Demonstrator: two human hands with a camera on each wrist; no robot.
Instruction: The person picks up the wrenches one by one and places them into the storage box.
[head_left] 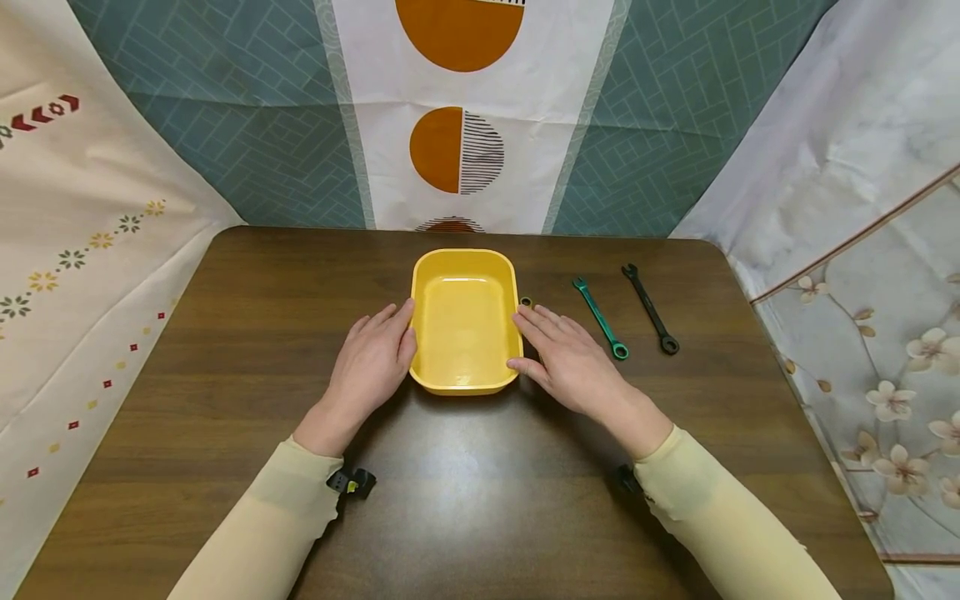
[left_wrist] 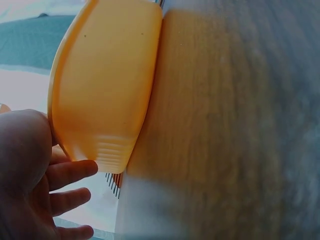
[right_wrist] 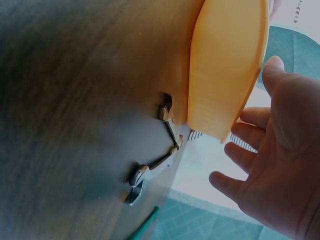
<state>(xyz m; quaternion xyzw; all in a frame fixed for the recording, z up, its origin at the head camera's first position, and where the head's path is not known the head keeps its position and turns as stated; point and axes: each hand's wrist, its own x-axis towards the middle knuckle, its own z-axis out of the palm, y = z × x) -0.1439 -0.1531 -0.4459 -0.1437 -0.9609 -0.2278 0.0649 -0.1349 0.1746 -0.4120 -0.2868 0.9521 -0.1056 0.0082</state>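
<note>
A yellow rectangular plastic tub [head_left: 465,377] stands on the table between the two hands, its inside bare. My left hand [head_left: 372,354] lies along the tub's left side, fingers mostly straight and touching the rim. On the right side, my right hand [head_left: 570,358] rests its thumb and fingertips against the rim. The left wrist view shows the tub's side wall [left_wrist: 105,85] beside spread fingers. In the right wrist view, shiny metal tools [right_wrist: 150,172] lie near the tub; their exact kind cannot be made out. Only a small ring end [head_left: 526,301] shows above the right hand in the head view.
To the right of the right hand lie a green combination wrench [head_left: 600,318] and a black combination wrench [head_left: 650,308]. The brown wooden table [head_left: 247,350] ends at a patterned cloth [head_left: 637,150] behind, with more cloths hanging left and right.
</note>
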